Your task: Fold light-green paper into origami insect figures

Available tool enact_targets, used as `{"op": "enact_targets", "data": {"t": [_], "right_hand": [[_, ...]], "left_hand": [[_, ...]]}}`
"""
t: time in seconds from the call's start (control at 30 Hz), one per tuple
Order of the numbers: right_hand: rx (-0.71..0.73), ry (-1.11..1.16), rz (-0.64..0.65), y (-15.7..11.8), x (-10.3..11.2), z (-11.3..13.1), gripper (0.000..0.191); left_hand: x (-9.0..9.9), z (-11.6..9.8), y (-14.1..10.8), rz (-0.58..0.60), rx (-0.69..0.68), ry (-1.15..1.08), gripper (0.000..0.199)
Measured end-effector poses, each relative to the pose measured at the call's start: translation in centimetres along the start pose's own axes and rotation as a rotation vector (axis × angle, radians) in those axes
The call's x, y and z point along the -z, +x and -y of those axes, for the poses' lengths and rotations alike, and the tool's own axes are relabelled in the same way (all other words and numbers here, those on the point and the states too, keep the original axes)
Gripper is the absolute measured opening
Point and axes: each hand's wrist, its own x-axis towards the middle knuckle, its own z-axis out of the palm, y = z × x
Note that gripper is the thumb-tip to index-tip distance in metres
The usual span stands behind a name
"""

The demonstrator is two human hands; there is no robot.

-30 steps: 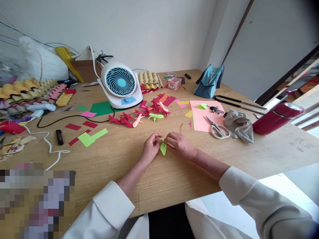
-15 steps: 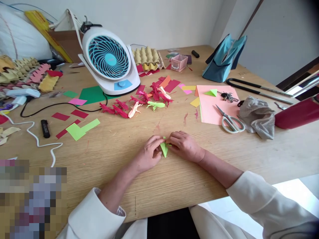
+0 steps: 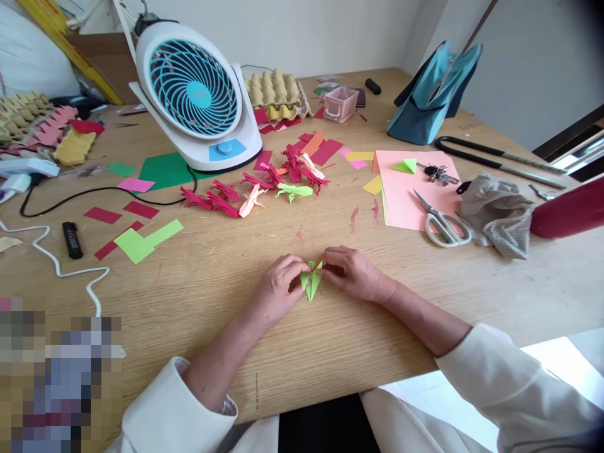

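A small light-green folded paper [image 3: 311,287] lies at the front middle of the wooden table, its narrow point toward me and flaps spread to both sides. My left hand [image 3: 283,284] pinches its left flap between thumb and fingers. On the other side, the fingertips of my right hand [image 3: 353,272] are closed on its right edge. Beyond my hands stand folded paper figures: several dark red ones [image 3: 221,198], pale peach ones [image 3: 251,200] and a light-green one [image 3: 294,191]. The fingertips cover part of the paper I hold.
A white and blue fan [image 3: 198,94] stands at the back left. To the right are scissors [image 3: 441,220] on pink paper [image 3: 401,201], keys [image 3: 438,174], a grey cloth [image 3: 495,211] and a red bottle [image 3: 570,207]. Green paper pieces [image 3: 136,244] and a black marker [image 3: 72,240] lie left.
The green paper's side flaps are spread wider and more of it shows. My right fingers have drawn slightly outward. The whole view has shifted a little.
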Motion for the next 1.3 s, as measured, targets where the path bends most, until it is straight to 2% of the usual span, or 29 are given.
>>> {"op": "enact_targets", "data": {"t": [0.23, 0.5, 0.63, 0.77, 0.97, 1.1, 1.17, 1.3], "right_hand": [[-0.115, 0.136, -0.071, 0.1, -0.4, -0.1, 0.008], [-0.250, 0.210, -0.158, 0.4, -1.2, 0.4, 0.004], [-0.277, 0.251, -0.186, 0.4, -1.6, 0.2, 0.016], [-0.252, 0.213, -0.185, 0.4, -1.6, 0.1, 0.021], [-0.216, 0.172, -0.198, 0.5, -1.9, -0.2, 0.020], [-0.192, 0.131, -0.193, -0.1, -0.8, -0.3, 0.011], [-0.128, 0.081, -0.139, -0.9, 0.2, -0.3, 0.008], [0.090, -0.069, 0.032, -3.0, 1.8, -0.3, 0.021]], "left_hand": [[0.1, 0.1, 0.0, 0.000, -0.115, 0.041, 0.019], [0.6, -0.6, -0.2, 0.077, -0.204, 0.214, 0.014], [0.9, -0.8, -0.6, 0.115, -0.266, 0.325, 0.021], [0.8, -0.8, -0.9, 0.134, -0.321, 0.398, 0.032], [0.4, -0.7, -1.0, 0.131, -0.341, 0.479, 0.035], [0.3, -0.9, -0.9, 0.160, -0.324, 0.506, 0.034], [0.3, -1.0, -1.0, 0.162, -0.324, 0.513, 0.034], [0.2, -1.0, -1.0, 0.167, -0.333, 0.543, 0.035]]}}
